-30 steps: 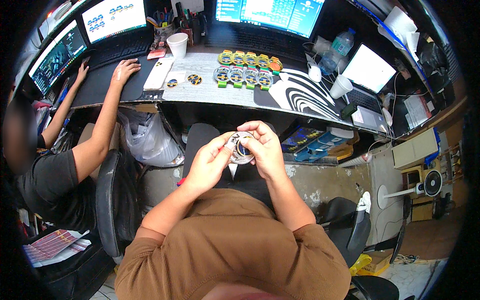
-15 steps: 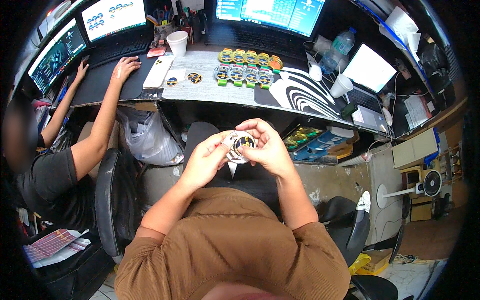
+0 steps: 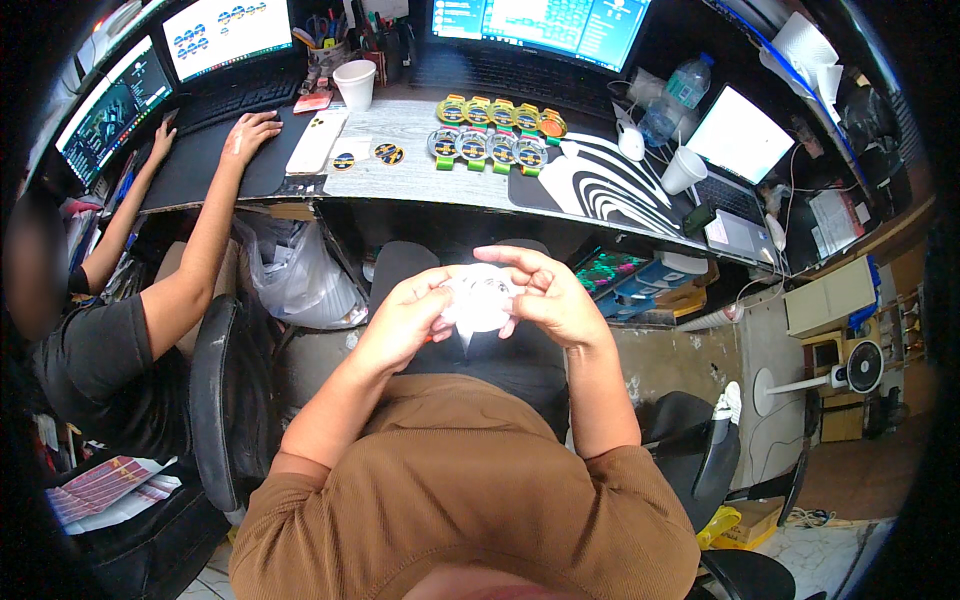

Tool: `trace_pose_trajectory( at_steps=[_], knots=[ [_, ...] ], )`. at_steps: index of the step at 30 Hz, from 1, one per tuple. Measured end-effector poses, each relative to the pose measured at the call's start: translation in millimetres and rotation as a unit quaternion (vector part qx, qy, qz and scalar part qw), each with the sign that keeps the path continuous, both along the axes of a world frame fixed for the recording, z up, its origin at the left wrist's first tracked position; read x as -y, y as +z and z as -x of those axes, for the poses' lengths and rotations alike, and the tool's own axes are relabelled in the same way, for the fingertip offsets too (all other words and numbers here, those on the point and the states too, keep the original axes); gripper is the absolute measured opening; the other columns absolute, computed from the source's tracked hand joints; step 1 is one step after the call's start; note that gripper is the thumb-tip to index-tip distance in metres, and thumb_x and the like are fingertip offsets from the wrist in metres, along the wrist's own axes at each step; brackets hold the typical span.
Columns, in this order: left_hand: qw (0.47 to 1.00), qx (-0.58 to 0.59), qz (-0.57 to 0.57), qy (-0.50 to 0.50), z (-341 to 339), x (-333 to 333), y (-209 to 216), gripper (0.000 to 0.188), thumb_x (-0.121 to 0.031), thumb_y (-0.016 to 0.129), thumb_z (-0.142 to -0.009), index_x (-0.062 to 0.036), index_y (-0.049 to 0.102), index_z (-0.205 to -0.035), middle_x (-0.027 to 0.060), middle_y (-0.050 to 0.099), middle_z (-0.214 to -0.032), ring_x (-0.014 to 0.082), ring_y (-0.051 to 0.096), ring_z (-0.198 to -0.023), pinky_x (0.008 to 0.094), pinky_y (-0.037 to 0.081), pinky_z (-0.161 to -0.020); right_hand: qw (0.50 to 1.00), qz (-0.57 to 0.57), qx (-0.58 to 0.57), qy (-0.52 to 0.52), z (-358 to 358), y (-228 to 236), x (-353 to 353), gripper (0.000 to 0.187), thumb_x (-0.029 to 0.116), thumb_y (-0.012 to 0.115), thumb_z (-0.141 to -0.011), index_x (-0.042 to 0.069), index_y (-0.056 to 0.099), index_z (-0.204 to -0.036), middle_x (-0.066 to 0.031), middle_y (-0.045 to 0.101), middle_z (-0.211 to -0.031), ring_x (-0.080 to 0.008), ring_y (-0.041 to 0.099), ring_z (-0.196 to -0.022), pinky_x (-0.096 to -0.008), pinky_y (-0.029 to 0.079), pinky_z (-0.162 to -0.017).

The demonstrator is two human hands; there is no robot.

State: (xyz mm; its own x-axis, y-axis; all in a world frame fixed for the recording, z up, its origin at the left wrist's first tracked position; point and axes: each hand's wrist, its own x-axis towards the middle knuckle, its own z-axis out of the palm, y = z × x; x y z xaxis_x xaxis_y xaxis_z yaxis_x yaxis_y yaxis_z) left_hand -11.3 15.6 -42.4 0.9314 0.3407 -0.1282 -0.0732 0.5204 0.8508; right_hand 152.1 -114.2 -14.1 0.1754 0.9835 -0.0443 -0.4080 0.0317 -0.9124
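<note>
Over my lap I hold a round silver medal (image 3: 478, 310), its face washed out by bright glare. My left hand (image 3: 402, 322) pinches its left edge, thumb on top. At its right edge is my right hand (image 3: 566, 302), thumb against the rim and index finger lifted and stretched out. A white pointed piece hangs just below the medal; what it is I cannot make out. Ahead on the desk lie a row of gold medals (image 3: 502, 113) and a row of silver medals (image 3: 486, 148). Round dark stickers (image 3: 388, 153) lie left of them.
To my left a co-worker's hand (image 3: 250, 130) rests at a dark mat. A white cup (image 3: 355, 86), a second cup (image 3: 683, 171), a water bottle (image 3: 688, 85), a mouse (image 3: 630, 142) and a laptop (image 3: 740, 140) stand on the desk. A plastic bag (image 3: 305, 280) sits below it.
The medal has tilted, so glare now covers the dark disc that showed on its face. My right hand has shifted slightly right and its thumb has moved from the face to the edge.
</note>
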Motion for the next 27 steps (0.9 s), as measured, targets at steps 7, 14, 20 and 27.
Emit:
trace_pose_trajectory(
  at_steps=[7, 14, 20, 27],
  knots=[
    [0.997, 0.012, -0.08, 0.015, 3, 6, 0, 0.031, -0.014, 0.045, -0.097, -0.0009, 0.052, -0.124, -0.0035, 0.053, -0.074, 0.0003, 0.038, -0.056, 0.0161, 0.029, -0.048, 0.997, -0.034, 0.053, -0.04, 11, -10, -4, 0.057, -0.003, 0.07, -0.075, 0.001, 0.048, -0.127, -0.0095, 0.063, -0.101, -0.0084, 0.061, -0.076, -0.0187, 0.052, -0.05],
    [0.716, -0.041, -0.654, 0.241, -4, -1, 9, 0.041, -0.019, 0.06, -0.086, 0.0002, 0.052, -0.121, 0.0161, 0.055, -0.095, 0.0335, 0.049, -0.09, 0.0426, 0.038, -0.085, 0.981, -0.002, 0.045, -0.188, 18, -32, -15, 0.03, 0.007, 0.064, -0.087, 0.001, 0.055, -0.115, -0.0079, 0.066, -0.087, -0.0076, 0.062, -0.066, -0.0182, 0.047, -0.046],
    [0.822, -0.171, -0.537, 0.082, 5, -2, -4, 0.038, -0.036, 0.058, -0.089, 0.0009, 0.06, -0.097, 0.0177, 0.062, -0.08, 0.0343, 0.061, -0.079, 0.0419, 0.047, -0.072, 0.968, 0.04, -0.129, -0.214, 32, -61, -20, 0.027, 0.006, 0.063, -0.087, 0.004, 0.048, -0.11, -0.0115, 0.066, -0.089, -0.0186, 0.067, -0.078, -0.033, 0.059, -0.064],
    [0.994, -0.034, -0.066, 0.084, 0, -23, -43, 0.036, -0.034, 0.055, -0.094, -0.0012, 0.059, -0.107, 0.0126, 0.066, -0.097, 0.0187, 0.065, -0.087, 0.0293, 0.052, -0.078, 0.942, 0.034, 0.241, -0.231, 58, -60, -7, 0.014, 0.005, 0.064, -0.083, -0.001, 0.062, -0.095, -0.0039, 0.065, -0.084, -0.0052, 0.058, -0.074, -0.0211, 0.048, -0.062]
  ],
)
